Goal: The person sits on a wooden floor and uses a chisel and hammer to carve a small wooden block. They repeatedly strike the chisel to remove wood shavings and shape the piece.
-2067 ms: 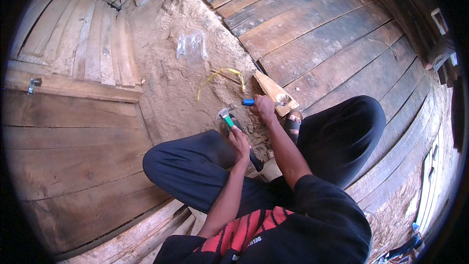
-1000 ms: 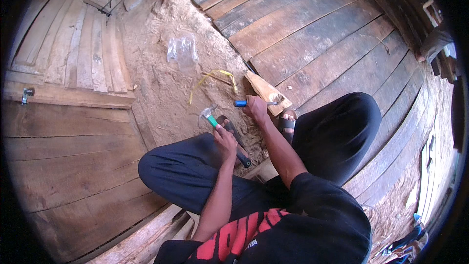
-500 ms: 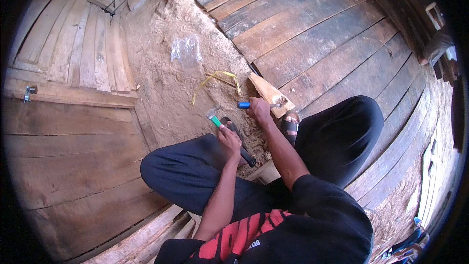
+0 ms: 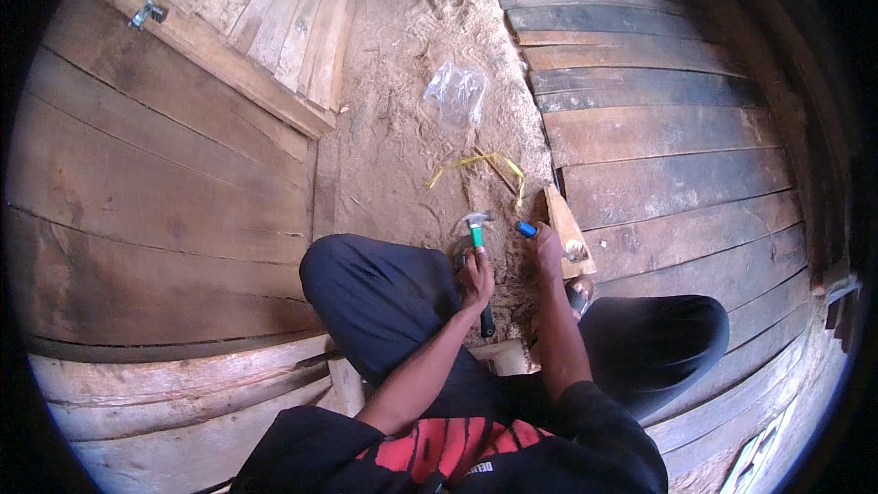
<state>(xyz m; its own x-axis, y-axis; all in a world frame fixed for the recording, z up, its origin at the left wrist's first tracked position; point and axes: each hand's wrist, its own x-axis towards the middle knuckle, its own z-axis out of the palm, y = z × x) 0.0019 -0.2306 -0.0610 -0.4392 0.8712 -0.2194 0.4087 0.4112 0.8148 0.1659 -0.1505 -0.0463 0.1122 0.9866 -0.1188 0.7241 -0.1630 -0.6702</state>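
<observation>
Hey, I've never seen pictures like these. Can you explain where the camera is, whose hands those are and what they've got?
There's no machine here: the bare hands belong to the person wearing the camera. It sits on their head and looks down through a fisheye lens, which is why straight boards bend. The left hand grips a hammer with a green and black handle. The right hand grips a blue-handled tool; its far end is hard to make out. Beside that hand is a pale wood piece. On the sandy-looking ground ahead lie a yellow strip and some clear plastic.
</observation>
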